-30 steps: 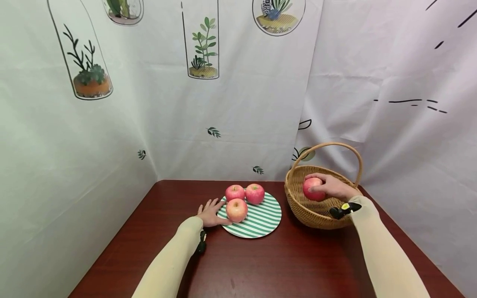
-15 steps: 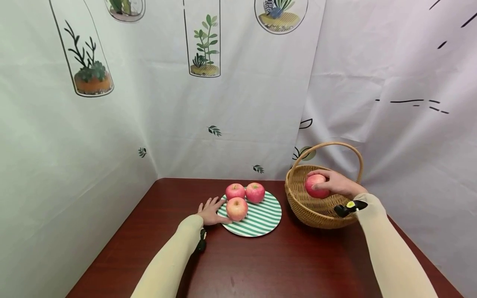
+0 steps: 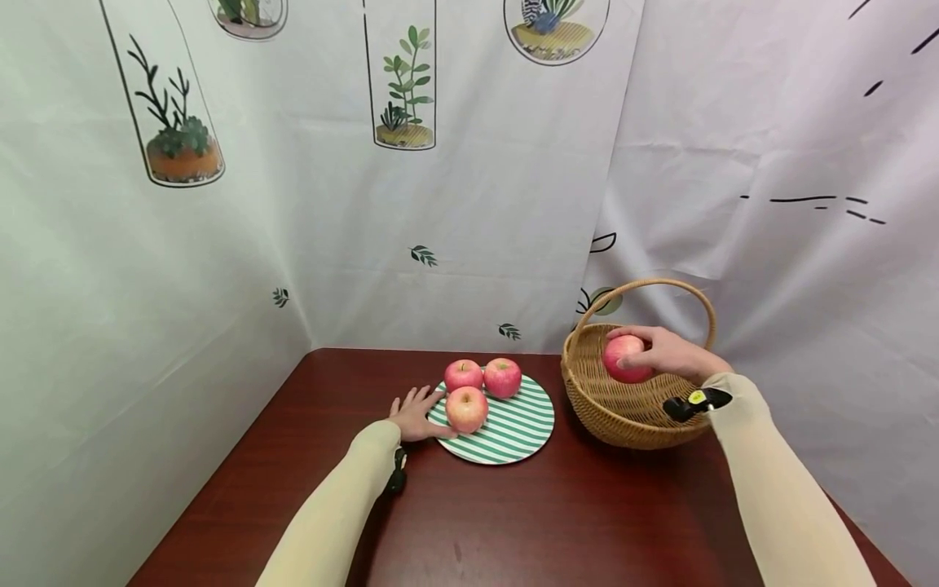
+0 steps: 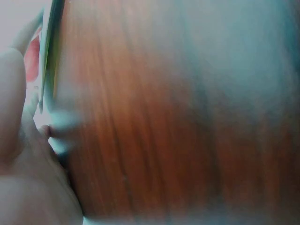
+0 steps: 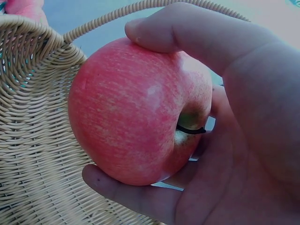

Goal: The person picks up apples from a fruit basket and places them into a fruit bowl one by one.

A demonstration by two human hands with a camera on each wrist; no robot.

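My right hand point(image 3: 675, 356) grips a red apple point(image 3: 625, 359) over the opening of a wicker basket point(image 3: 587, 399), below its arched handle. Up close in the right wrist view, thumb and fingers curl round the apple point(image 5: 136, 112), its stem facing the palm. At the left rim of a round green-and-white striped plate point(image 3: 513, 436) rests my left hand point(image 3: 414, 416), fingers spread and thumb on the edge. Three apples point(image 3: 466, 409) sit together on that plate. The left wrist view shows part of the hand point(image 4: 33, 164) at the plate's edge; the fingertips are partly hidden.
Everything stands on a dark red-brown wooden table point(image 3: 469, 522). A white curtain point(image 3: 469, 204) printed with plants in jars hangs behind and along the sides. The basket stands right of the plate, near the table's back right corner.
My right hand has lifted the apple slightly upward and to the right above the basket. The left hand stays at the plate, and the head view has tilted a little.
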